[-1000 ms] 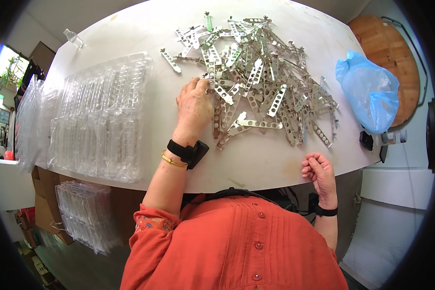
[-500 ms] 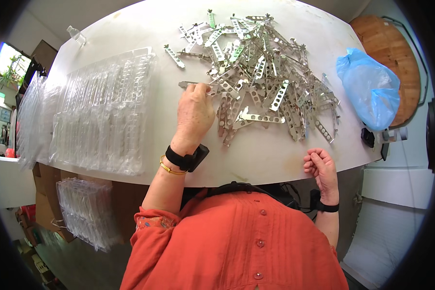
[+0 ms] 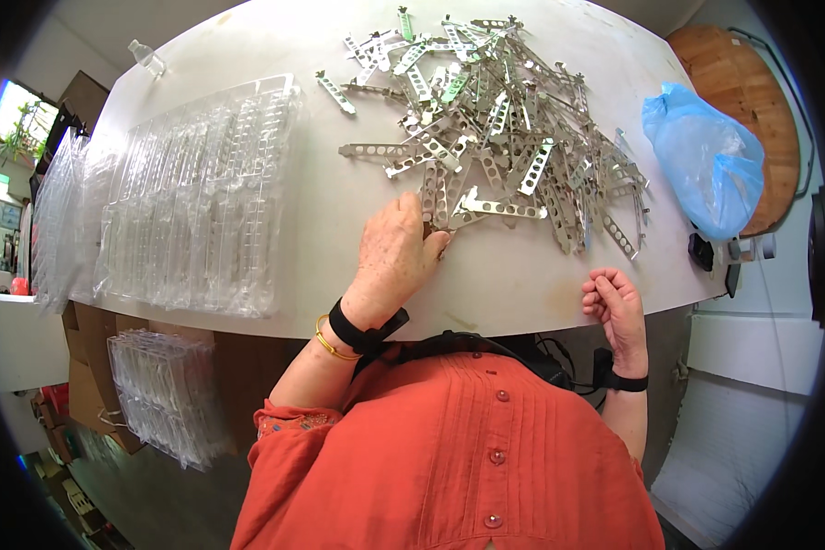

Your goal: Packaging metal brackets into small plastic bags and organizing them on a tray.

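Observation:
A large heap of flat, silvery metal strips punched with round holes lies on the white table. At the heap's near left edge, my left hand has its thumb and fingers closed round the near end of a perforated metal strip. That strip still lies among the others, and its gripped end is partly hidden by my fingers. Just beyond, another strip sticks out leftward from the heap. My right hand rests by the table's front edge, fingers curled in, with nothing visible in it.
Stacked clear plastic trays cover the left of the table. Another tray stack stands below its front edge. A blue plastic bag sits on the right, and a small clear bottle at the far left.
My left hand has left the strip protruding on the heap's left and come nearer and rightward to another strip's near end. My right hand stays curled in about the same place.

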Demonstrator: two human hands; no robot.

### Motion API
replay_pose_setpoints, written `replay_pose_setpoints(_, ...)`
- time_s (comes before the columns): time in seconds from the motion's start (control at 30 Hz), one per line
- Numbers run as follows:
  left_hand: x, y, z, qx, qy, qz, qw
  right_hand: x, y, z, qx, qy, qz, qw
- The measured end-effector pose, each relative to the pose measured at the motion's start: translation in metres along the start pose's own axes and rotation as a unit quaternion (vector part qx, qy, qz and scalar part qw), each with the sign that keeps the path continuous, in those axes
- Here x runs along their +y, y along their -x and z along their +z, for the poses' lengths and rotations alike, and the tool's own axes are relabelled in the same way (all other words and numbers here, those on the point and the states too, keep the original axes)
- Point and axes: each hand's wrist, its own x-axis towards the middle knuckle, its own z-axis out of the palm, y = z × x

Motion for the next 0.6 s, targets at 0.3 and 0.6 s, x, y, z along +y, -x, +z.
replay_pose_setpoints(0.3,-0.001,-0.006,0.000,0.006,0.052,-0.043,0.998,0.000,0.000,0.002,0.003,-0.004,-0.009,1.000)
replay_pose_setpoints(0.6,-0.001,-0.025,0.009,0.015,0.052,-0.079,0.995,0.002,0.001,0.002,0.000,-0.004,-0.020,1.000)
